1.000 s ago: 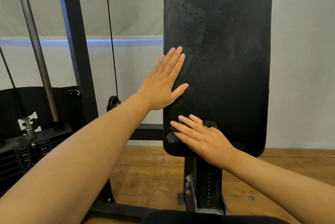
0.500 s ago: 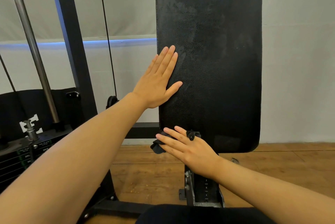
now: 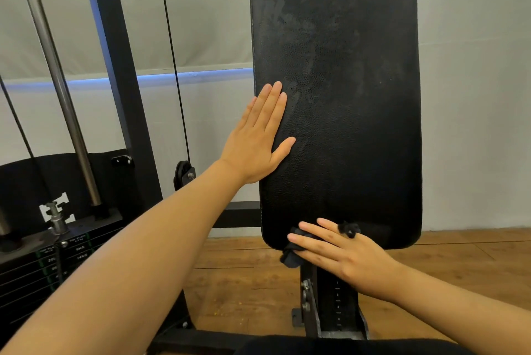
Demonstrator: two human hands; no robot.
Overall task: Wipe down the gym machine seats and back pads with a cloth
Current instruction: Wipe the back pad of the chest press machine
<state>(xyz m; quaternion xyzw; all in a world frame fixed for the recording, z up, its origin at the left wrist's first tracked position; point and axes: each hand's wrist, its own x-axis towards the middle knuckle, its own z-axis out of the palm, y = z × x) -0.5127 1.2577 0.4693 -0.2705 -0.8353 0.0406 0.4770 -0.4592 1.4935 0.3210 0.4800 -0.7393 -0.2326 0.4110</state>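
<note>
Pressing a dark cloth (image 3: 291,252) against the bottom edge of the upright back pad (image 3: 339,96), the right hand (image 3: 344,254) sits in the lower centre of the frame, fingers extended and flat over the fabric; over the last second it has slid along that lower edge toward the pad's left corner and come slightly back, so the wipe appears to be finishing the lowest strip; the upper pad shows dull, streaky patches, which suggests it may need another pass. The left hand (image 3: 258,136) remains spread wide and empty, palm flat on the pad's left border at mid-frame, apparently steadying it. The cloth lies under the right fingers, bunched and spilling below the pad's corner, with a tuft poking up between two fingers.
</note>
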